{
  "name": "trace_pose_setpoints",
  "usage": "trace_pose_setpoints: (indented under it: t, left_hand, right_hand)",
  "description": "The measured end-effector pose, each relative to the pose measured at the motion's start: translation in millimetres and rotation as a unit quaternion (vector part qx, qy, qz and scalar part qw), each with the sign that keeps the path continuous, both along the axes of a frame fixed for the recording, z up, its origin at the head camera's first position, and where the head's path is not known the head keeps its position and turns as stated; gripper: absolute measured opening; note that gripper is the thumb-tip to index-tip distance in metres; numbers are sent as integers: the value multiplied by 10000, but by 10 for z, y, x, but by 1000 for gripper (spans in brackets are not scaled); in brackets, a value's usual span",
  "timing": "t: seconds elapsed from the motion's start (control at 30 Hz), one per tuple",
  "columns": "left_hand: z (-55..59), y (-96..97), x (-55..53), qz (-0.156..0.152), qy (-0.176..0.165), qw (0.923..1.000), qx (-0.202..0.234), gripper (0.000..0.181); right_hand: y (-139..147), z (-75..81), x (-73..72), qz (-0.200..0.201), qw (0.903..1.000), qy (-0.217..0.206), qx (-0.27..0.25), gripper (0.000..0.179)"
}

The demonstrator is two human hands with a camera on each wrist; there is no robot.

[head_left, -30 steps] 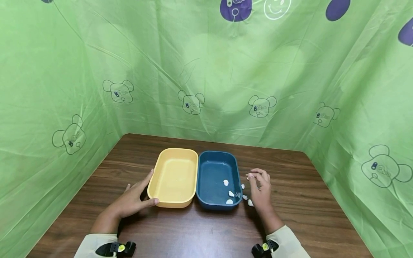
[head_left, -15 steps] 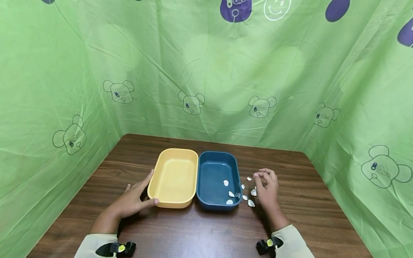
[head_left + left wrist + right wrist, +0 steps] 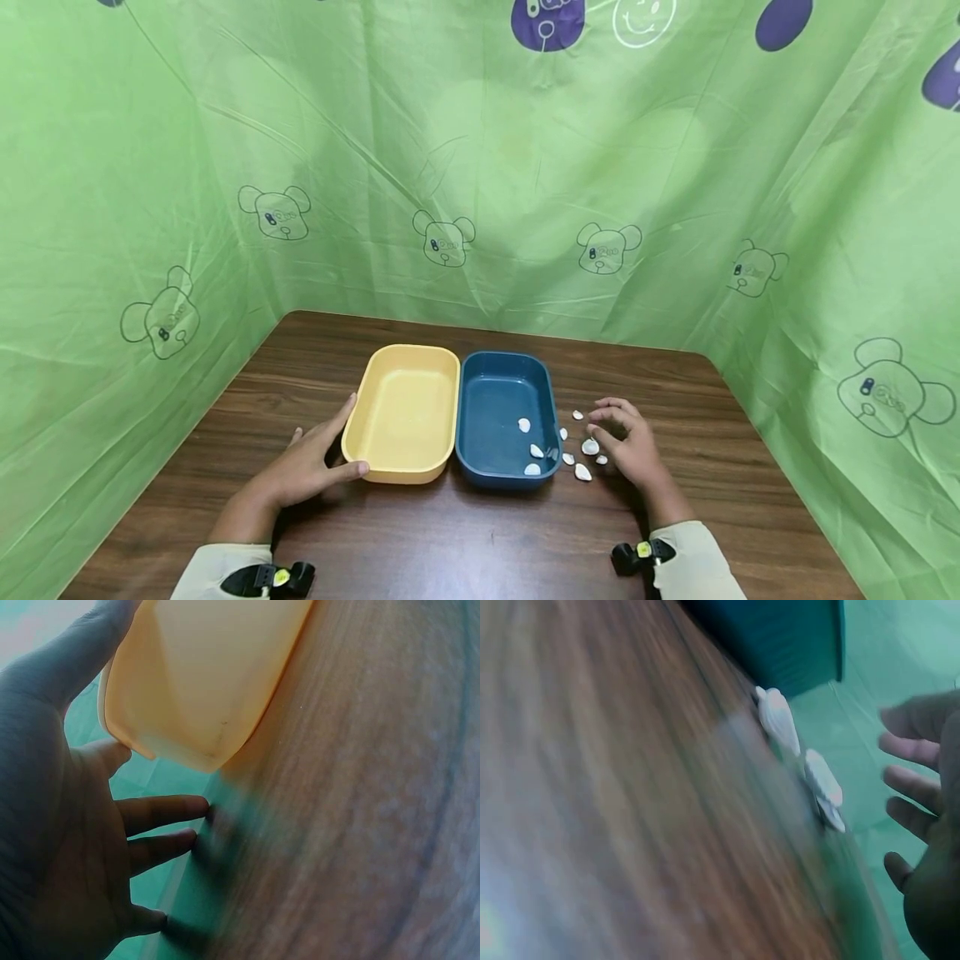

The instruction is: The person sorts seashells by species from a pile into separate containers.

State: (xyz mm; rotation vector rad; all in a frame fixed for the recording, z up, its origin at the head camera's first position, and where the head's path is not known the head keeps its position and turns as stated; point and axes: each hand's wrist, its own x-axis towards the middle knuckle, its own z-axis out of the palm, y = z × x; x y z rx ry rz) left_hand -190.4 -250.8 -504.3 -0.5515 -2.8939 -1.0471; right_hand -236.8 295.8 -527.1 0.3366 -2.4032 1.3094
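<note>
Fingers (image 3: 619, 405) on the right hand (image 3: 632, 443) are loosely parted, and I see them close by white shells (image 3: 582, 472) scattered on the surface (image 3: 480, 550) beside the blue tray (image 3: 498, 404); I count three more shells inside it. I have the left hand (image 3: 309, 468) spread wide, its thumb and index finger touching the yellow tray (image 3: 402, 408).

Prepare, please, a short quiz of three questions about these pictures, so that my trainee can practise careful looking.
1. Fill in: the blue tray holds ___ white shells.
2. True or false: the left hand touches the blue tray.
3. Multiple choice: where is the right hand? (a) on the left hand; (b) inside the blue tray; (c) near the white shells on the table.

Key: 1. three. 2. False; it touches the yellow tray. 3. c.
</note>
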Motion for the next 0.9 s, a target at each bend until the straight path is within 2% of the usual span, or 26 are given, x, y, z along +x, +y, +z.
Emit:
trace_pose_setpoints:
  t: [0.2,0.37,0.6,0.9]
  left_hand:
    - [8,-1,-3,-6,-9,10000,-32,113]
    - [8,1,-4,-9,-4,10000,-43,112]
    - [11,1,3,-13,-6,10000,-26,112]
    - [-2,-5,3,-4,22,10000,-26,112]
  right_hand:
    - [149,-43,-17,545,9956,-710,266,28]
    - [226,-70,-23,809,9904,-1079,288,30]
    - [257,-68,-17,1060,9839,-1351,497,34]
    - [250,-75,-29,1034,9834,-1385,556,34]
